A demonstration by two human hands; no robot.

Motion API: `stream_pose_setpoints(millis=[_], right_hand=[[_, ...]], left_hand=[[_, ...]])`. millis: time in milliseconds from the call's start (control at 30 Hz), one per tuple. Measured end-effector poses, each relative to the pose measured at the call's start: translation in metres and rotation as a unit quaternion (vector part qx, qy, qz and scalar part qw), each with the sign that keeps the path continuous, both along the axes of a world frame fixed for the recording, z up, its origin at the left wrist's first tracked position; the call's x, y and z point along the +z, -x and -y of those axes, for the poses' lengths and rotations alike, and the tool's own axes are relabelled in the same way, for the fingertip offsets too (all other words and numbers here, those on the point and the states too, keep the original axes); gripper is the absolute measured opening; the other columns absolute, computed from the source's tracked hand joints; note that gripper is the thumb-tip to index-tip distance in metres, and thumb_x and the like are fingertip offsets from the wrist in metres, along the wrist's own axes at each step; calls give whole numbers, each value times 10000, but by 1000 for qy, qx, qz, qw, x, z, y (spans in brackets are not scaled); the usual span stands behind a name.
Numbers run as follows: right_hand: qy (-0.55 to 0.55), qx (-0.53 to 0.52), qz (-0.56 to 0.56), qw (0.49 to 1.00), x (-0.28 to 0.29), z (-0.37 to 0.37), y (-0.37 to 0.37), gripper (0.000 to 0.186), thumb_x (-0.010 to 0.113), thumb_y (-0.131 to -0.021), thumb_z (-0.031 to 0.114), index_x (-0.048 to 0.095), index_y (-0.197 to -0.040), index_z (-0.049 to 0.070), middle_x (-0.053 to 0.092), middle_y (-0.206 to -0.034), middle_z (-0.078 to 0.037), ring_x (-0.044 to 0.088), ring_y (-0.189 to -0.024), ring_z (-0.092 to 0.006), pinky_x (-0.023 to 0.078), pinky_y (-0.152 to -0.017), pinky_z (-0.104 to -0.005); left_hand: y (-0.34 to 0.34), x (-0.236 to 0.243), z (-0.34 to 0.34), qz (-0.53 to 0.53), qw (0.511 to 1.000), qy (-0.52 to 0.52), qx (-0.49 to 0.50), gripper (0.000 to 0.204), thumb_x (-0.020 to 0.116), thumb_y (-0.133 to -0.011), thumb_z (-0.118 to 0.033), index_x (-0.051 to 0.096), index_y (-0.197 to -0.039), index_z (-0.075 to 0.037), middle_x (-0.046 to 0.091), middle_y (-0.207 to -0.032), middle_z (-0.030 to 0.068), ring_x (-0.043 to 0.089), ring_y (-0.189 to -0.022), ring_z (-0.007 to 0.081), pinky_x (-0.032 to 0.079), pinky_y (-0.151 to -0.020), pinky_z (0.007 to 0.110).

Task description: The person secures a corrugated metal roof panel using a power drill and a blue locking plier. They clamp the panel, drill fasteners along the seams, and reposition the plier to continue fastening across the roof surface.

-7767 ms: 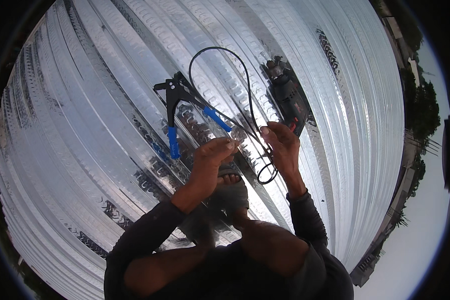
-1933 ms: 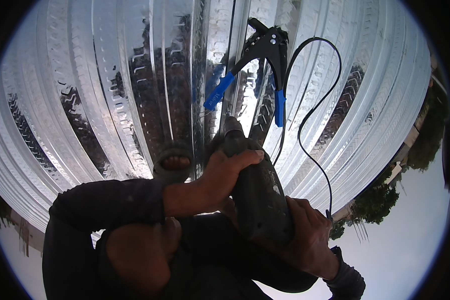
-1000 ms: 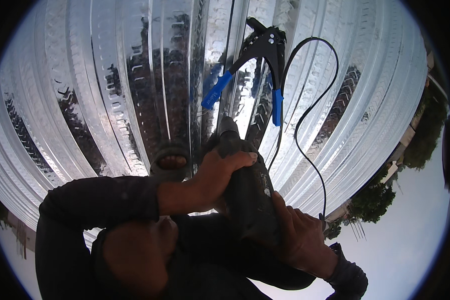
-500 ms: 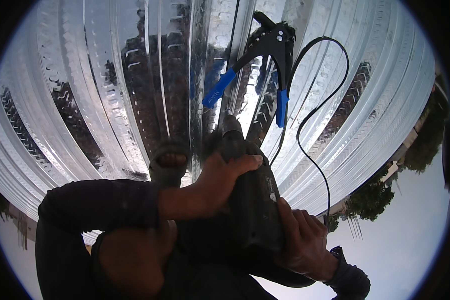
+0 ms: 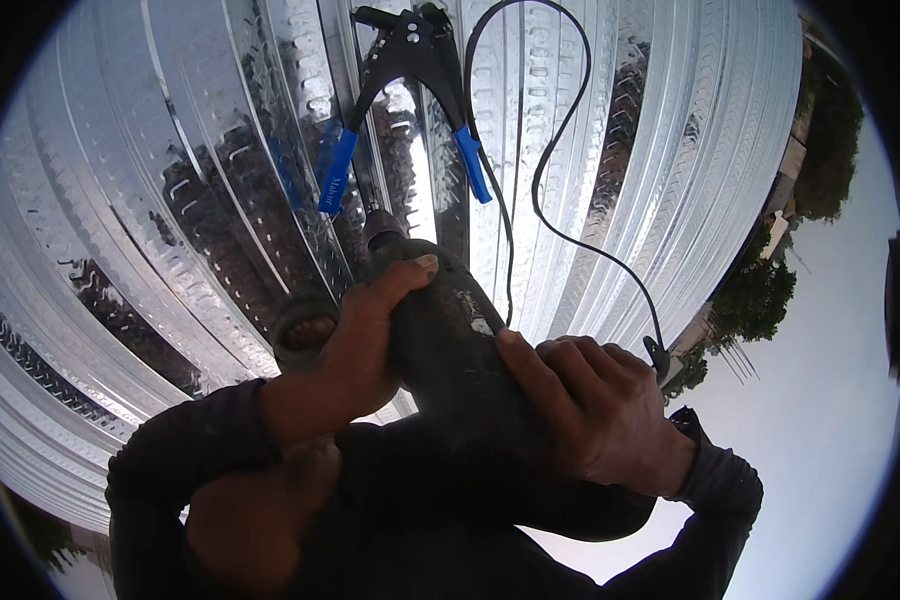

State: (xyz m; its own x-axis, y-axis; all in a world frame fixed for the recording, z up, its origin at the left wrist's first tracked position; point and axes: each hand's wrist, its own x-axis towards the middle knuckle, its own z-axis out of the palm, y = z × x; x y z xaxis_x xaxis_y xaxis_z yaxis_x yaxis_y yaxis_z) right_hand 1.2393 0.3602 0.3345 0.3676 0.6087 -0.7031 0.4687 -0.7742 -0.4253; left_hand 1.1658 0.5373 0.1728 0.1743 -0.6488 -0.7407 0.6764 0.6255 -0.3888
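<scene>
Both of my hands hold a dark power drill [image 5: 445, 320], its nose pointing away from me at the ridged metal sheet [image 5: 560, 250]. My left hand [image 5: 335, 350] wraps around the front of the body, thumb lying on top. Around the rear grips my right hand [image 5: 605, 410], one finger stretched along the side of the housing. The drill's handle and trigger are hidden. Just past the nose lies a black hand riveter [image 5: 410, 55] with blue grips, its two handles spread apart. No hand touches it.
A black cord [image 5: 545, 190] loops over the sheet to the right of the riveter and runs down near my right hand. A sandalled foot [image 5: 307, 335] stands on the metal at left. Beyond the sheet's right edge are trees [image 5: 750, 300] and sky.
My view has shifted, so the riveter and cord appear farther left and higher. The drill stays in both hands, its nose still near the riveter's handles.
</scene>
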Motion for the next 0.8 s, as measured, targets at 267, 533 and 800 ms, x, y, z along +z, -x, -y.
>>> stream_pose_setpoints(millis=[267,533,800], right_hand=[[26,9,51,998,-6,9,-20,770,856,-742,354,524,-1347,11,673,-855,-133,712,-692,-294,568,-599,-435],[-242,-110,57,962,27,47,32,179,690,-820,113,745,-938,-10,719,-840,-144,719,-786,-292,576,-705,-365],[-65,-101,261,958,37,46,98,539,726,-827,187,569,-1297,-24,667,-790,-93,702,-740,-210,542,-568,-334]], left_hand=[[-13,-13,-6,82,995,43,26,533,469,-1009,-466,553,-1324,-44,626,-1290,177,647,-1160,271,553,-978,472],[17,15,3,223,972,65,-33,491,568,-972,-308,492,-1393,-68,598,-1345,145,620,-1227,255,550,-1003,438],[-6,82,16,263,954,-105,-103,487,448,-1036,-455,567,-1297,-62,683,-1126,138,691,-1007,249,584,-907,396]])
